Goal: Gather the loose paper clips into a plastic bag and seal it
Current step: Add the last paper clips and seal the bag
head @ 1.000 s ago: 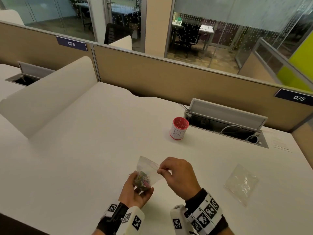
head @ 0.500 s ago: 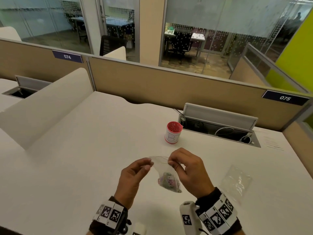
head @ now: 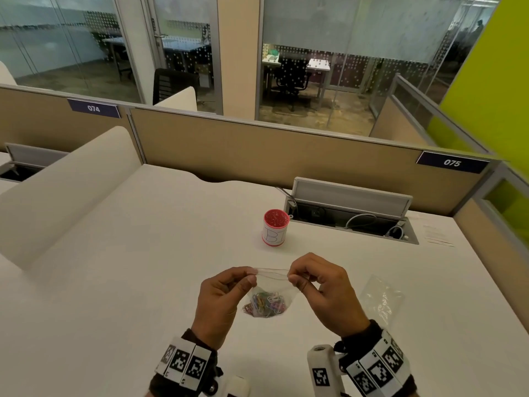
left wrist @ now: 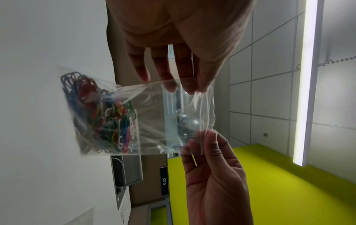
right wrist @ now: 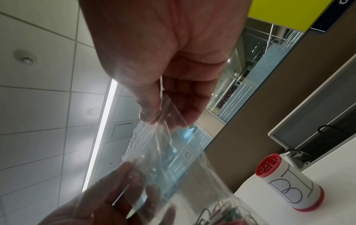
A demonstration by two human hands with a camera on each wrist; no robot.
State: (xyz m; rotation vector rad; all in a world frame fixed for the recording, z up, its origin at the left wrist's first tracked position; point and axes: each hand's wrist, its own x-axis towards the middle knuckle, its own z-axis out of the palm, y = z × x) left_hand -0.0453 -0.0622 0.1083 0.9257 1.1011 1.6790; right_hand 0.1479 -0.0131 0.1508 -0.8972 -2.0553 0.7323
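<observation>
White office bench (head: 143, 282) fills the lower half of the head view, backed by tan partitions and glass-walled rooms. Low in the centre of the frame, both hands hold up a small clear plastic zip bag (head: 270, 285) above the bench. The left hand (head: 221, 299) pinches the bag's top left corner, and the right hand (head: 326, 290) pinches its top right corner, stretching the mouth strip between them. A cluster of multicoloured paper clips (head: 264, 305) sits in the bottom of the bag. No loose clips show on the bench, so gathering looks done. Sealing appears still to come; whether the strip is pressed closed cannot be told. A red-capped white cylindrical container (head: 275, 228) stands behind, and a second empty clear bag (head: 380, 299) lies at lower right.
</observation>
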